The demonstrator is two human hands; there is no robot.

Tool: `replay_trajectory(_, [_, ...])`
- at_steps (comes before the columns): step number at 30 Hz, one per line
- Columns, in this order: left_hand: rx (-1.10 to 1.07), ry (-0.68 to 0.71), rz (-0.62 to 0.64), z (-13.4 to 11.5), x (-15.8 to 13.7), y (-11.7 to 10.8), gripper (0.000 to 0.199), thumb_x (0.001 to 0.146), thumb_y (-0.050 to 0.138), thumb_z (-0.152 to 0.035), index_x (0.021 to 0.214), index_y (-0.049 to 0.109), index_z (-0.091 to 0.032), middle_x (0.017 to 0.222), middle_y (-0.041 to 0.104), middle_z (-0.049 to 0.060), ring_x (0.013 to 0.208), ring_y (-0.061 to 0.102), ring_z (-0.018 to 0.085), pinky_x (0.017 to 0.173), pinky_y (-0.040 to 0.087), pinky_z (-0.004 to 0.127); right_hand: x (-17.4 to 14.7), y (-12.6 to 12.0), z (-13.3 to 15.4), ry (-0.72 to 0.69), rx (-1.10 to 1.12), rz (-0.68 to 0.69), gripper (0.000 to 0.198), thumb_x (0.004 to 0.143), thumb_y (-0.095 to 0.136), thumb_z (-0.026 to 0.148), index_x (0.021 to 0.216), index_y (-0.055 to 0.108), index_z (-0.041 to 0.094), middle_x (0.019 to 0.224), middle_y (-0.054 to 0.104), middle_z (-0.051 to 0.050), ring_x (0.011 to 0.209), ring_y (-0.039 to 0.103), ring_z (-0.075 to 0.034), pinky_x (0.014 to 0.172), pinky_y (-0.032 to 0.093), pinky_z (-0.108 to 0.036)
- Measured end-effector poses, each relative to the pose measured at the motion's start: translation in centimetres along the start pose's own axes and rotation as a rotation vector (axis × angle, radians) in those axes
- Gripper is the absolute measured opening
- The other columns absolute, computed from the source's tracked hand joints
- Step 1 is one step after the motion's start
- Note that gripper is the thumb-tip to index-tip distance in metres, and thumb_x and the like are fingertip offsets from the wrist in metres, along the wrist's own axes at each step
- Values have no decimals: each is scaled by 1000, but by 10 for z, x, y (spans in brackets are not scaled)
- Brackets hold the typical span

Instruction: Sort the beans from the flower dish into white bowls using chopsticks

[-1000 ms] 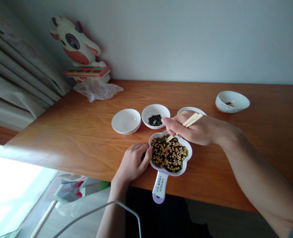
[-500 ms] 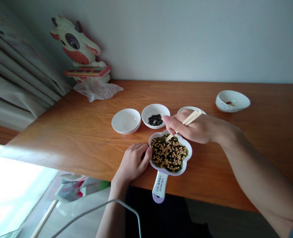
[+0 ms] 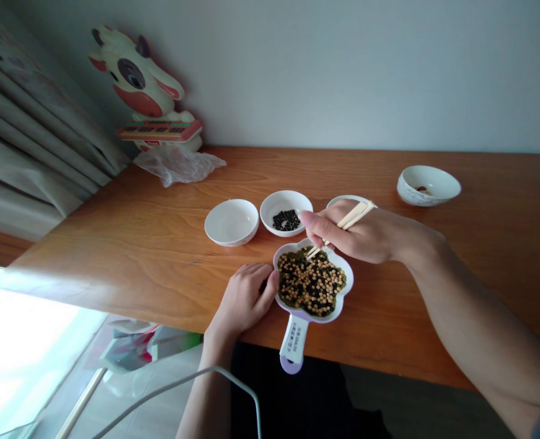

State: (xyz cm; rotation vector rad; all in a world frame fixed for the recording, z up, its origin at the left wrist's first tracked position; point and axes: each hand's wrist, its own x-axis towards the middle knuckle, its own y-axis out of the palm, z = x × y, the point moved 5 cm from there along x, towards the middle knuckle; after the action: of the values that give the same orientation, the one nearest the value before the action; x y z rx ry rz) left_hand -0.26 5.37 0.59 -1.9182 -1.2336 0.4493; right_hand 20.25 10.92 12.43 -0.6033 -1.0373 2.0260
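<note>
A flower-shaped white and lilac pan [image 3: 348, 286] with a labelled handle lies near the table's front edge. Tan, black and green beans [image 3: 313, 283] are mixed in it. My right hand [image 3: 343, 231] is closed around a pair of wooden chopsticks [image 3: 357, 214], whose tips reach into the beans at the pan's far side. From the left, my left hand [image 3: 249, 296] rests on the table with curled fingers, thumb and fingertips pinching the pan's rim. Behind the pan, a white bowl [image 3: 270, 213] holds black beans [image 3: 287, 220]. Whether the chopsticks grip a bean is too small to tell.
An empty white bowl [image 3: 224, 228] stands at the left of the row; another bowl [image 3: 348, 198] is mostly hidden behind my right hand. Farther right is a deeper bowl [image 3: 448, 192] with small dark bits. A cow toy [image 3: 148, 91] and plastic bag [image 3: 182, 166] sit back left.
The view has shifted very slightly. Both hands, the chopsticks and the pan keep nearly the same places, with the chopstick tips still in the beans.
</note>
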Motion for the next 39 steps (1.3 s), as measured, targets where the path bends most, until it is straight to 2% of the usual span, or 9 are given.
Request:
replay_trajectory(3, [5, 2, 2, 0, 0, 0, 39, 113, 36, -37, 77, 39, -22, 76, 55, 1, 72, 51, 17, 74, 38, 32, 1, 2, 0, -9, 5, 10, 73, 106, 24, 70, 69, 61, 19, 60, 57, 0, 58, 49, -14, 66, 33, -33])
replay_trajectory(14, [7, -6, -2, -2, -1, 0, 38, 112, 37, -37, 77, 40, -22, 77, 56, 2, 72, 52, 18, 74, 38, 32, 3, 3, 1, -29, 7, -4, 76, 107, 21, 69, 71, 64, 18, 61, 61, -2, 59, 51, -14, 67, 34, -33])
replay_trajectory(21, [12, -3, -11, -2, 0, 0, 38, 112, 37, -36, 77, 41, -22, 76, 57, 2, 72, 53, 18, 73, 39, 32, 0, -2, 0, -7, 52, -8, 74, 108, 23, 68, 73, 66, 19, 66, 67, -1, 62, 57, -14, 68, 37, -32])
replay_trajectory(25, [12, 3, -12, -3, 0, -1, 38, 111, 38, -35, 76, 42, -22, 76, 57, 2, 72, 53, 18, 73, 40, 31, -9, -17, -1, -22, 89, -55, 70, 108, 26, 67, 75, 66, 19, 69, 68, -2, 63, 58, -15, 67, 39, -33])
replay_trajectory(31, [12, 12, -11, -1, 0, 0, 37, 111, 39, -34, 76, 43, -22, 75, 57, 2, 72, 54, 18, 74, 41, 32, -37, -60, -5, -5, 63, -295, 68, 107, 29, 67, 74, 68, 22, 72, 69, -4, 66, 58, -17, 68, 41, -34])
replay_trajectory(35, [21, 20, -6, 0, -1, 0, 37, 111, 38, -35, 77, 45, -22, 77, 58, 2, 73, 54, 18, 74, 41, 32, -52, -80, -11, 76, -38, -412, 68, 107, 29, 67, 73, 68, 22, 68, 66, -5, 62, 53, -17, 65, 37, -37])
replay_trajectory(39, [37, 19, -6, 1, -1, 1, 37, 112, 38, -35, 78, 45, -22, 77, 59, 2, 73, 55, 18, 75, 41, 32, -55, -84, -27, 181, -97, -413, 68, 106, 27, 69, 78, 67, 22, 67, 66, -6, 61, 53, -17, 65, 37, -37])
